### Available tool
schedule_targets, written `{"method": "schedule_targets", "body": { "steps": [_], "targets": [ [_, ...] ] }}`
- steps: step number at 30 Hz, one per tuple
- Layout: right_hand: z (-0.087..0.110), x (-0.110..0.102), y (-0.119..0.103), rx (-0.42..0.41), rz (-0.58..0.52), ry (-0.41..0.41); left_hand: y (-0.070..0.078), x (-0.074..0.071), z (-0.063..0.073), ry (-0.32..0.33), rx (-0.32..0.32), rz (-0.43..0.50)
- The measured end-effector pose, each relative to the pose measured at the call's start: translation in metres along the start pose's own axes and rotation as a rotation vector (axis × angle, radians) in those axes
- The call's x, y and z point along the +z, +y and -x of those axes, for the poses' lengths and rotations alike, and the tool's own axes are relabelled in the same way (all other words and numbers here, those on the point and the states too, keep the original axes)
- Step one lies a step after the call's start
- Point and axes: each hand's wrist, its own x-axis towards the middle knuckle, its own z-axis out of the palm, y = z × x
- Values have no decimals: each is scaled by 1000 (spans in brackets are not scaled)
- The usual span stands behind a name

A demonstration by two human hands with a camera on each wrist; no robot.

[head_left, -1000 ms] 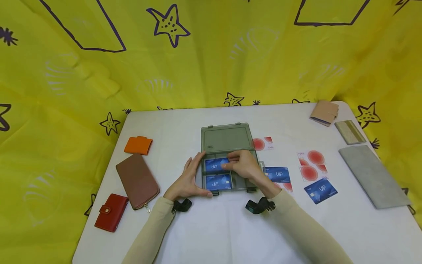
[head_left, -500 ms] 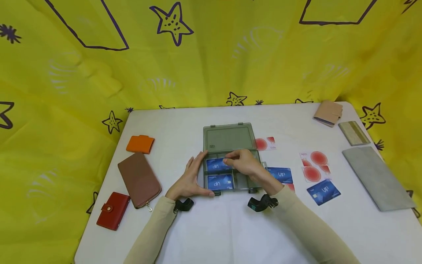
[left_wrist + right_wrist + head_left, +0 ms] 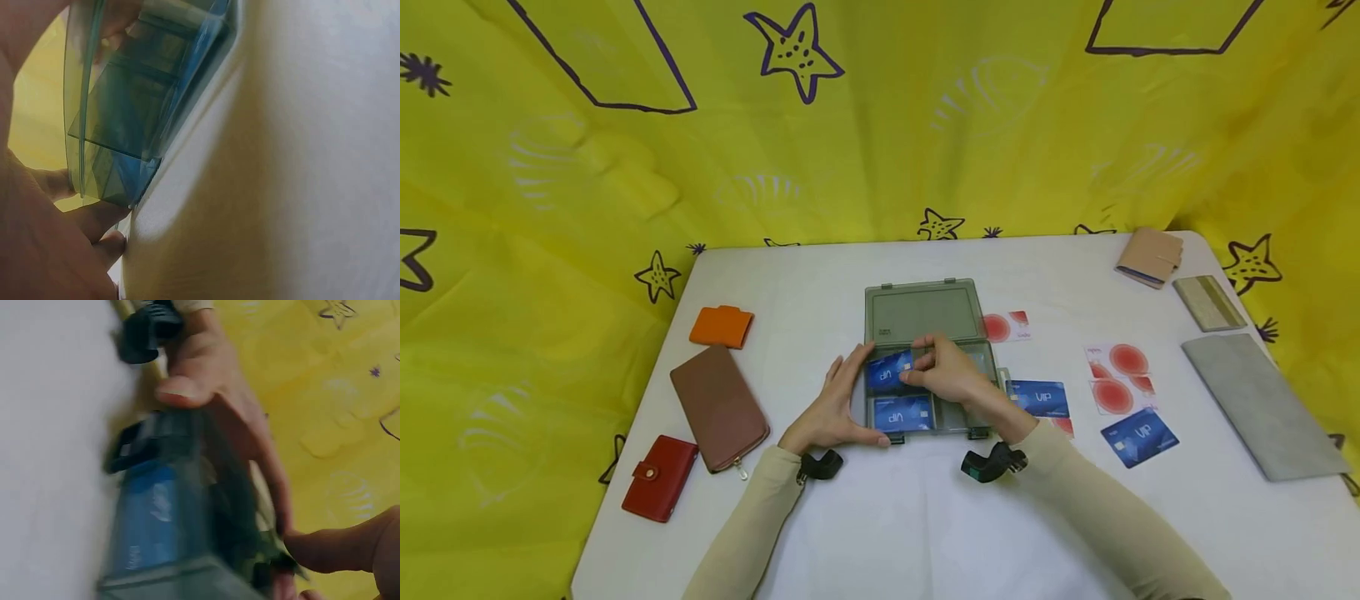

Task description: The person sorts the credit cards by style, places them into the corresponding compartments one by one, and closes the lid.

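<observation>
A translucent grey-green plastic box (image 3: 955, 414) with compartments lies on the table, its lid (image 3: 922, 312) folded back. My left hand (image 3: 831, 412) is spread along the box's left side, fingers at the side wall and thumb by the front edge. Over the back left compartment, my right hand (image 3: 951, 372) pinches the right end of a blue VIP card (image 3: 886, 374) between thumb and fingers; the card is tilted there. Another blue VIP card (image 3: 901, 413) lies flat in the front left compartment. From the right wrist view, the right thumb and fingers (image 3: 325, 550) meet above the box.
Right of the box lie blue VIP cards (image 3: 1037, 398) (image 3: 1140, 437) and red-and-white cards (image 3: 1018, 325) (image 3: 1118, 377). Farther right are a beige wallet (image 3: 1150, 257), a gold-grey wallet (image 3: 1210, 302) and a grey flat case (image 3: 1266, 407). Orange (image 3: 722, 326), brown (image 3: 721, 408) and red (image 3: 660, 478) wallets sit left.
The card in my right hand has gone from lying nearly level over the back left compartment to a slanted position, its right end shifted left. My left hand has stayed against the box.
</observation>
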Motion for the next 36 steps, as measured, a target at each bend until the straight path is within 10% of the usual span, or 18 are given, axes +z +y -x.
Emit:
{"method": "schedule_targets", "body": {
  "steps": [5,19,26,36],
  "targets": [
    [0,9,5,-222,190,83,0,0,1,-4,-19,6],
    [30,-81,29,-480,6,87,2,1,2,4,-28,28],
    [36,-57,48,-688,62,50,0,0,2,13,-24,26],
    [36,-22,51,-735,228,-47,1,1,2,17,-27,27]
  ]
}}
